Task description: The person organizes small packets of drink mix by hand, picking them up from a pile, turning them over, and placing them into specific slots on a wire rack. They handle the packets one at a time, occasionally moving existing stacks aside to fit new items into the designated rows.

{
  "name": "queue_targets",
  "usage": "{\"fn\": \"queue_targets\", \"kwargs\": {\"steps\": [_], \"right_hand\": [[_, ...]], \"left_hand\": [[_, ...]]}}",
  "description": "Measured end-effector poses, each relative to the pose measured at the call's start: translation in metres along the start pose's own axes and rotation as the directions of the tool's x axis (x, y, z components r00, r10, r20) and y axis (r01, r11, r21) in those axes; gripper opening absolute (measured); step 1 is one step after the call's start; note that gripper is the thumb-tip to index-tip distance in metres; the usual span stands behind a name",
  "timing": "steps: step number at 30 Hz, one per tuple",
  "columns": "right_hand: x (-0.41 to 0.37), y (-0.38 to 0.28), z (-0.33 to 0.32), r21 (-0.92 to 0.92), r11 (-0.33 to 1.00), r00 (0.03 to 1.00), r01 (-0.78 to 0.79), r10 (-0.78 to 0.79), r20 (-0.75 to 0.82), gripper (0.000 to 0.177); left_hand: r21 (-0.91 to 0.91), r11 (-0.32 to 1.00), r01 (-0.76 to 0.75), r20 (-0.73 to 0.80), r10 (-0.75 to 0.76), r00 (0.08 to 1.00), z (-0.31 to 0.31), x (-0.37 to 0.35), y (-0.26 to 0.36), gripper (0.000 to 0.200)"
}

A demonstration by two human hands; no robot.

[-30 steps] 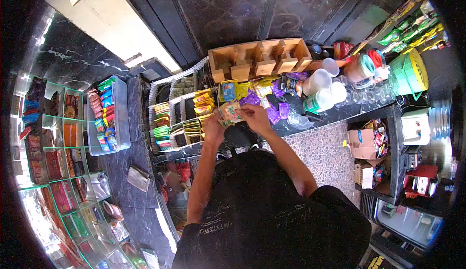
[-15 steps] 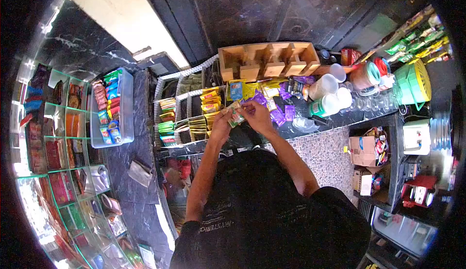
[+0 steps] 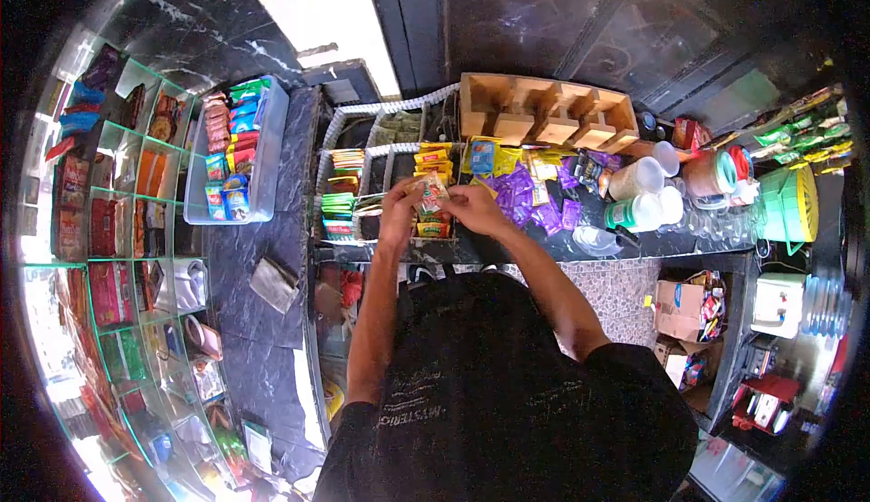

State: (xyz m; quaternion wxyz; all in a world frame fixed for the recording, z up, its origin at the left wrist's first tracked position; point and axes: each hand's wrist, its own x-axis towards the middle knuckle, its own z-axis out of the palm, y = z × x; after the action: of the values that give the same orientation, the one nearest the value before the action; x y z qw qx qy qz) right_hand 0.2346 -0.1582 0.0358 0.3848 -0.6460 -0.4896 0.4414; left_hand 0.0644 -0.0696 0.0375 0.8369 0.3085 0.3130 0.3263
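Small printed sachets (image 3: 432, 195), pale with red and green marks, are pinched between my two hands. My left hand (image 3: 398, 213) grips their left side with its fingers closed. On their right side, the fingers of my right hand (image 3: 475, 209) press together at the edge. Both hands hover over the right part of a white-rimmed divided tray (image 3: 370, 149). Yellow packets (image 3: 434, 155) stand in the tray's compartment just beyond the hands. Green packets (image 3: 338, 205) fill a compartment to the left. How many sachets I hold cannot be made out.
Purple packets (image 3: 517, 196) lie loose right of my hands, below a wooden divided box (image 3: 548, 111). Several plastic jars (image 3: 637, 178) and a green bucket (image 3: 785, 207) stand farther right. At left are a clear bin (image 3: 276, 153) of sachets and glass shelving (image 3: 136, 198).
My hands have shifted left with the sachets, farther over the divided tray. The sachets are turned to show more of their printed face. The whole view has swung slightly.
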Motion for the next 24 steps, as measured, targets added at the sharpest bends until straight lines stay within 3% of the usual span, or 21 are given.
{"fn": "queue_targets", "kwargs": {"steps": [1,2,4,6,7,8,10,12,15,16,18,22,24], "right_hand": [[0.006,0.000,0.007,-0.048,0.998,0.999,0.032,-0.033,-0.010,0.033],[0.012,-0.001,0.014,-0.047,0.998,0.999,0.034,-0.035,-0.003,0.033],[0.022,-0.009,0.031,-0.260,0.955,0.987,0.142,-0.156,-0.034,0.030],[0.029,-0.021,0.047,-0.253,0.956,0.988,0.146,-0.154,-0.009,0.030],[0.035,-0.021,0.057,-0.315,0.934,0.985,0.172,-0.166,0.045,0.029],[0.040,-0.022,0.066,-0.373,0.906,0.980,0.200,-0.175,0.099,0.028],[0.040,-0.030,0.088,-0.390,0.886,0.968,0.250,-0.243,0.069,0.026],[0.045,-0.033,0.106,-0.491,0.824,0.954,0.285,-0.295,0.059,0.025],[0.058,-0.029,0.127,-0.613,0.733,0.947,0.295,-0.309,0.087,0.021],[0.060,-0.027,0.131,-0.655,0.691,0.943,0.305,-0.314,0.108,0.017],[0.061,-0.026,0.134,-0.715,0.621,0.937,0.321,-0.316,0.147,0.015],[0.060,-0.026,0.137,-0.825,0.422,0.909,0.375,-0.343,0.238,0.012],[0.059,-0.027,0.142,-0.825,0.413,0.897,0.385,-0.380,0.228,0.013]], "left_hand": [[0.305,0.950,-0.063,-0.034,0.077,0.996,-0.012,-0.004,0.009,0.025],[0.583,0.806,-0.106,-0.043,0.160,0.986,-0.024,-0.006,0.021,0.027],[0.615,0.778,-0.130,-0.002,0.167,0.986,-0.062,-0.003,0.032,0.029],[0.895,0.393,-0.210,0.116,0.251,0.961,-0.090,-0.004,0.044,0.027],[0.955,0.225,-0.193,0.126,0.283,0.951,-0.075,-0.020,0.066,0.025],[0.956,0.224,-0.191,0.123,0.286,0.950,-0.077,-0.024,0.074,0.025],[0.995,-0.057,-0.078,0.089,0.231,0.969,-0.092,-0.030,0.089,0.023],[0.994,-0.092,-0.062,0.086,0.282,0.955,-0.111,-0.029,0.088,0.021],[0.988,-0.082,0.131,-0.100,0.303,0.948,-0.118,-0.035,0.089,0.020],[0.988,-0.083,0.129,-0.099,0.303,0.948,-0.118,-0.038,0.089,0.020],[0.966,-0.242,0.093,-0.014,0.310,0.951,-0.120,-0.042,0.086,0.020],[0.946,-0.319,0.053,0.042,0.282,0.958,-0.134,-0.043,0.065,0.018],[0.946,-0.325,0.010,0.084,0.275,0.958,-0.150,-0.037,0.051,0.016]]}}
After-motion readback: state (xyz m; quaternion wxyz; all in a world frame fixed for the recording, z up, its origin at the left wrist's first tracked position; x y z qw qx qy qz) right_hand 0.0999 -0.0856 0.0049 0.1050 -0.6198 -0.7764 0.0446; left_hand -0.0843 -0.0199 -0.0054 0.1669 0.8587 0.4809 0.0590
